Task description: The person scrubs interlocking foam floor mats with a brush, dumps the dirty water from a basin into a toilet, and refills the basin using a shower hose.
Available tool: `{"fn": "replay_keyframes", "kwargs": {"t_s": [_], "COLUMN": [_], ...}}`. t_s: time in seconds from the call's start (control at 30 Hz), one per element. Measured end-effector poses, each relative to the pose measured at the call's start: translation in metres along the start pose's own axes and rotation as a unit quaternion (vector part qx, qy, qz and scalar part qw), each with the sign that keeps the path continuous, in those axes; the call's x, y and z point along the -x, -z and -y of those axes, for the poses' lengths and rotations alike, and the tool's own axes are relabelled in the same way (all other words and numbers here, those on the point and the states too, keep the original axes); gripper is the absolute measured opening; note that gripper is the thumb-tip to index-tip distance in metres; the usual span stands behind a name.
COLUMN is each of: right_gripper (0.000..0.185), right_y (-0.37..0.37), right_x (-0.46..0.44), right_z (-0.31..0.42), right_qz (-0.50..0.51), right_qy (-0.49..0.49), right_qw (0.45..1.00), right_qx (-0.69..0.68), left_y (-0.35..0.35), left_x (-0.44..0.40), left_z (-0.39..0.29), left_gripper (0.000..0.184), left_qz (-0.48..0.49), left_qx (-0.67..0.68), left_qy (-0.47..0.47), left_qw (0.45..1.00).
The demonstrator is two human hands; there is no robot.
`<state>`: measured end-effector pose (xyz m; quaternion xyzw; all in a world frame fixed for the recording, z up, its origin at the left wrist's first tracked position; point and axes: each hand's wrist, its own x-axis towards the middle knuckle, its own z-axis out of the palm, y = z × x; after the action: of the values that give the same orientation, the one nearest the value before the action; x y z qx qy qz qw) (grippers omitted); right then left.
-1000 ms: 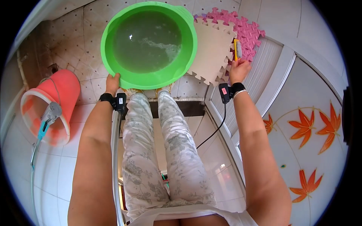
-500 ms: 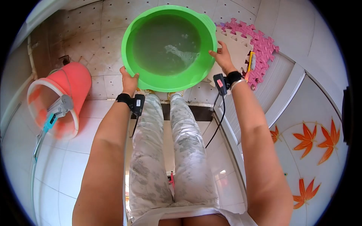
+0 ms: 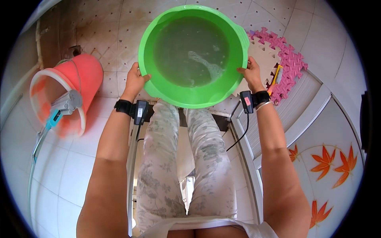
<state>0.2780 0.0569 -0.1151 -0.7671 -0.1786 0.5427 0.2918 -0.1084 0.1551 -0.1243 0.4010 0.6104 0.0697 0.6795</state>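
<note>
Murky water (image 3: pixel 186 49) with a streak of foam fills much of a large green basin (image 3: pixel 174 97) held in front of my legs. On the basin's left rim, my left hand (image 3: pixel 137 82) is closed, thumb over the edge and the other fingers beneath or outside it. My right hand (image 3: pixel 252 74) grips the opposite rim in the same way, its fingers partly hidden by the plastic. The basin looks roughly level. Each wrist wears a black strap with a small cabled box.
A red bucket (image 3: pixel 89 75) lies tipped at left, with a mop (image 3: pixel 65 107) at its mouth. At right are pink foam mats (image 3: pixel 295 63), a cream mat (image 3: pixel 260 55) and a yellow-handled brush (image 3: pixel 276 77). A sliding door (image 3: pixel 313 119) stands lower right; a dark threshold crosses the floor.
The basin has shifted right in view and looks larger, nearer to me. My left hand has moved up along its rim, and both hands keep hold.
</note>
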Motion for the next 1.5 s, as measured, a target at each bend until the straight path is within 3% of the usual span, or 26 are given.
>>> {"fn": "replay_keyframes", "kwargs": {"t_s": [0.2, 0.37, 0.43, 0.57, 0.67, 0.77, 0.93, 1.13, 1.17, 1.43, 1.5], "right_gripper": [0.040, 0.042, 0.040, 0.035, 0.032, 0.029, 0.027, 0.029, 0.030, 0.033, 0.031], "right_y": [0.008, 0.027, 0.045, 0.076, 0.093, 0.100, 0.115, 0.109, 0.116, 0.091, 0.087], "right_x": [0.057, 0.145, 0.177, 0.232, 0.262, 0.265, 0.235, 0.201, 0.201, 0.166, 0.158], "right_z": [0.030, 0.115, 0.147, 0.229, 0.284, 0.329, 0.370, 0.414, 0.398, 0.435, 0.449], "right_qz": [0.003, -0.029, -0.017, 0.006, -0.009, -0.015, -0.012, -0.039, -0.042, -0.043, -0.066], "right_qy": [0.003, 0.035, 0.073, 0.124, 0.160, 0.177, 0.180, 0.127, 0.109, 0.079, 0.101], "right_qw": [1.000, 0.999, 0.997, 0.992, 0.986, 0.983, 0.980, 0.983, 0.986, 0.988, 0.975], "right_qx": [-0.003, 0.017, 0.001, -0.009, 0.037, 0.036, 0.081, 0.128, 0.116, 0.127, 0.189], "left_y": [0.016, 0.031, 0.035, 0.029, 0.034, 0.045, 0.032, 0.041, 0.039, 0.065, 0.069], "left_x": [0.068, 0.162, 0.195, 0.260, 0.295, 0.283, 0.264, 0.220, 0.220, 0.184, 0.172], "left_z": [-0.051, -0.124, -0.149, -0.212, -0.262, -0.253, -0.297, -0.340, -0.340, -0.382, -0.377], "left_gripper": [0.043, 0.042, 0.045, 0.040, 0.037, 0.037, 0.037, 0.034, 0.038, 0.037, 0.039], "left_qz": [-0.044, -0.081, -0.086, -0.131, -0.142, -0.184, -0.205, -0.178, -0.137, -0.066, -0.064], "left_qx": [-0.072, -0.096, -0.196, -0.052, -0.098, -0.107, -0.132, -0.205, -0.235, -0.254, -0.230], "left_qy": [-0.046, -0.088, -0.099, -0.113, -0.093, -0.120, -0.144, -0.112, -0.084, -0.016, -0.009], "left_qw": [0.995, 0.988, 0.972, 0.983, 0.981, 0.970, 0.959, 0.956, 0.959, 0.965, 0.971]}}
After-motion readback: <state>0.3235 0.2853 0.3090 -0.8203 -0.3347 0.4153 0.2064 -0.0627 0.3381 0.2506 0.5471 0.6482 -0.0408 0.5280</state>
